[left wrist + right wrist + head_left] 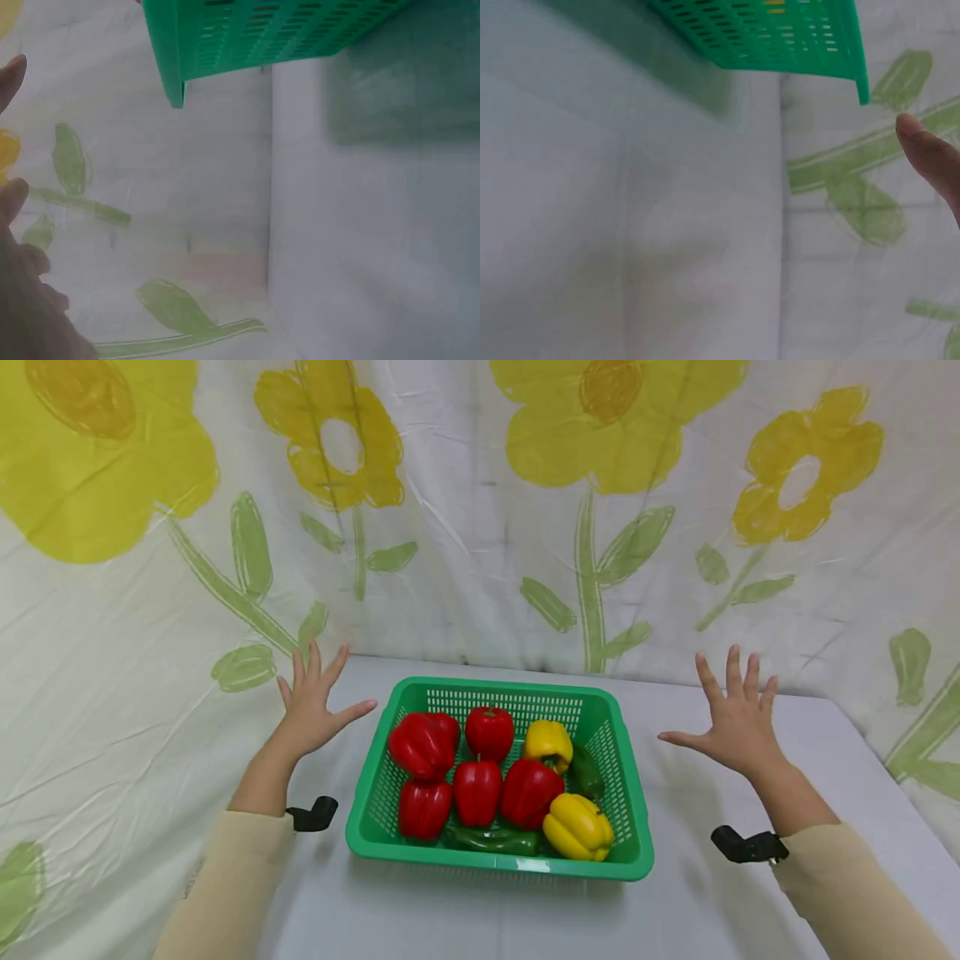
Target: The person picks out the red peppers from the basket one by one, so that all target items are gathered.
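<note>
A green plastic basket [491, 866] with slotted walls stands on the white table between my hands. Inside lie several red bell peppers [477, 793], two yellow bell peppers [578, 827] and long green peppers [491, 839], one along the near side and one at the right. My left hand [311, 714] is raised to the left of the basket, fingers spread, its thumb pointing toward the rim. On the other side my right hand [738, 727] is held up with spread fingers, farther from the basket's right edge. Both hands are bare and hold nothing.
The white tabletop [420, 918] extends around the basket, its back edge meeting a hanging cloth [465, 568] painted with yellow flowers. Black wrist mounts [313, 814] sit at both sleeve cuffs. The basket's slotted side [262, 37] shows at the top of the left wrist view.
</note>
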Action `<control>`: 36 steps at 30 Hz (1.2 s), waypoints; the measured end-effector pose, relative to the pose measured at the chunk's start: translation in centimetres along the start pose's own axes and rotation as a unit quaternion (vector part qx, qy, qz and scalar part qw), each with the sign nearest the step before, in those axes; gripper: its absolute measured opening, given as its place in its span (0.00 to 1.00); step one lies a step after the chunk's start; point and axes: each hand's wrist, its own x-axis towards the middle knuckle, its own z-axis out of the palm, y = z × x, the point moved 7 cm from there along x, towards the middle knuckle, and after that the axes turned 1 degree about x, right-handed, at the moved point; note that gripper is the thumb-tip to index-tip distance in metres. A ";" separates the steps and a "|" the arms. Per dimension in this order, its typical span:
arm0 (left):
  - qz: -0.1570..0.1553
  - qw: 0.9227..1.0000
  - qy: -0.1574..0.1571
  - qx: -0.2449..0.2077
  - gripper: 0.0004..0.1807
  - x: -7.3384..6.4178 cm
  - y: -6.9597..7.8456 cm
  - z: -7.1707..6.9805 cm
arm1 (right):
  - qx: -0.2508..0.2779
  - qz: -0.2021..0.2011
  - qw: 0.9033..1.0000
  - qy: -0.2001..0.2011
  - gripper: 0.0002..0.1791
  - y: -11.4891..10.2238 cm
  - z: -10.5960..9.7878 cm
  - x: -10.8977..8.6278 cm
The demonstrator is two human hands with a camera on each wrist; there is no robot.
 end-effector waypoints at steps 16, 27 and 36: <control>-0.092 0.911 -0.103 -0.388 0.42 -4.9 0.7 5.7 | 0.170 0.024 0.984 -0.045 0.64 -3.6 0.3 0.8; -0.057 0.857 -0.113 -0.499 0.42 -6.9 2.0 7.5 | 0.295 0.044 0.932 -0.207 0.62 -8.3 1.5 1.4; -0.059 0.833 -0.111 -0.538 0.43 -7.4 2.3 8.1 | 0.349 0.041 0.900 -0.259 0.59 -10.9 1.8 1.8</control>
